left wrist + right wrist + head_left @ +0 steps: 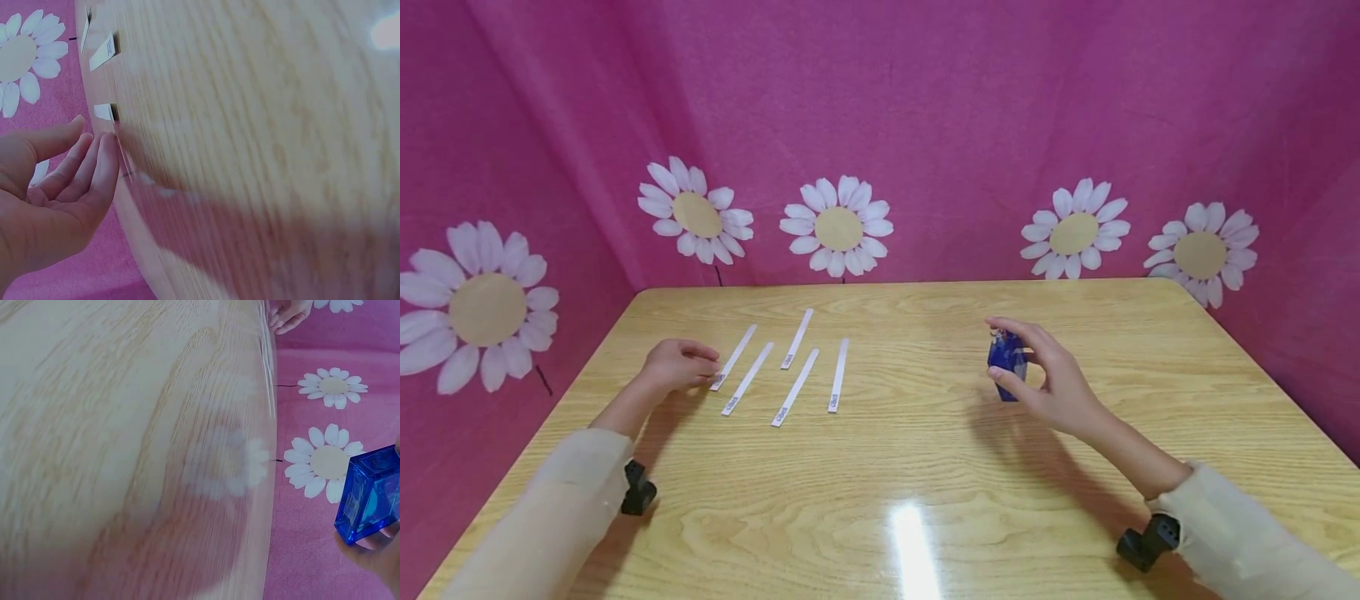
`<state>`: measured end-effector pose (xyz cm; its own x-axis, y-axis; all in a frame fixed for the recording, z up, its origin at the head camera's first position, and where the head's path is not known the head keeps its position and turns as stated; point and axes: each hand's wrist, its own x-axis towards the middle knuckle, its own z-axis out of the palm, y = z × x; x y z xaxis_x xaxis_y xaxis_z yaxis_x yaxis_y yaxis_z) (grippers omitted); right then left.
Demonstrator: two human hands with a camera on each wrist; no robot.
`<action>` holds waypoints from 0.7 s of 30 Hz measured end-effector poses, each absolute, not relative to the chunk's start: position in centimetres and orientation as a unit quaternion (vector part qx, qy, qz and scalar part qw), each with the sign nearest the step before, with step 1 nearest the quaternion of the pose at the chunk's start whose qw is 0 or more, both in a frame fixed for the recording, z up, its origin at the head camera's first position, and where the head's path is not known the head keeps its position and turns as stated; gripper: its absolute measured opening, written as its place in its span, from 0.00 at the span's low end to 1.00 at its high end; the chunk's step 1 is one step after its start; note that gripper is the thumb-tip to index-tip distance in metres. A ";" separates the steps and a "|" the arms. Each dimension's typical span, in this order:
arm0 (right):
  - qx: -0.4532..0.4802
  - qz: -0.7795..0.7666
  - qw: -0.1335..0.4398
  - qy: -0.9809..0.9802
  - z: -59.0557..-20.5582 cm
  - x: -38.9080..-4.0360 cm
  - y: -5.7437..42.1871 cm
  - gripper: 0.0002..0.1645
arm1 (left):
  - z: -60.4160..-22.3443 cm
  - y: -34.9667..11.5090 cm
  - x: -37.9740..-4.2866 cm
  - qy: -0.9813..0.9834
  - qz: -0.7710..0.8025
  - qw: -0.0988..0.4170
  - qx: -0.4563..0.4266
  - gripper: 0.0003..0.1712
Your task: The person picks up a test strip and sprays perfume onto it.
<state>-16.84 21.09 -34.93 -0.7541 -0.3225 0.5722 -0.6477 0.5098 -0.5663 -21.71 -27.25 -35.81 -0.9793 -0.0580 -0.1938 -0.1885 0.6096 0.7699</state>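
My right hand [1060, 387] holds a blue glass perfume bottle [1009, 375] above the right half of the table, thumb on its near side and index finger over its top. In the right wrist view the clear, faceted base of the perfume bottle [370, 497] shows at the right edge. On the left, my left hand [681, 365] is beside the leftmost white paper test strip [735, 354], fingertips right at its printed lower end. The left wrist view has this hand [69, 187] with thumb and fingers apart, fingers slightly bent.
Several more white strips lie slanted to the right of the left hand, among them one farther back [797, 337] and a rightmost one [839, 375]. The wood-grain table [910, 450] ends at a pink curtain [925, 125] with daisies.
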 end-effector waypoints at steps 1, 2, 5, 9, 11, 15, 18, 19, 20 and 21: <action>0.287 0.403 0.201 -0.845 -34.9 -16.8 21.1 0.36 | -35.8 -27.2 -21.6 0.897 0.431 0.072 -0.068 0.21; 0.287 0.403 0.201 -0.846 -34.9 -16.8 21.1 0.36 | -35.8 -27.2 -21.4 0.899 0.426 0.071 -0.065 0.21; 0.285 0.401 0.198 -0.848 -34.9 -16.7 21.2 0.37 | -35.7 -27.1 -21.0 0.907 0.412 0.065 -0.053 0.20; 0.279 0.395 0.196 -0.853 -35.0 -16.6 21.4 0.37 | -35.8 -26.7 -20.4 0.909 0.411 0.060 -0.030 0.19; 0.277 0.394 0.195 -0.854 -35.0 -16.5 21.5 0.37 | -35.9 -26.6 -20.2 0.911 0.407 0.056 -0.016 0.19; 0.276 0.396 0.194 -0.854 -35.1 -16.6 21.6 0.38 | -36.3 -26.2 -19.7 0.918 0.393 0.052 0.022 0.18; 0.274 0.397 0.193 -0.854 -35.1 -16.6 21.6 0.38 | -36.5 -25.7 -19.3 0.919 0.388 0.052 0.052 0.19; 0.274 0.397 0.193 -0.854 -35.1 -16.6 21.6 0.38 | -36.6 -25.6 -19.2 0.920 0.384 0.050 0.060 0.19; 0.274 0.398 0.192 -0.854 -35.1 -16.6 21.6 0.38 | -36.6 -25.4 -19.0 0.921 0.380 0.049 0.064 0.19; 0.274 0.398 0.191 -0.854 -35.1 -16.6 21.6 0.38 | -36.7 -25.2 -18.9 0.923 0.375 0.046 0.068 0.19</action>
<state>-16.64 21.64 -35.14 -0.7769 -0.3156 0.5448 -0.6201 0.5333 -0.5754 -18.92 -25.23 -36.66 -0.9864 0.1607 -0.0334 0.0920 0.7099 0.6983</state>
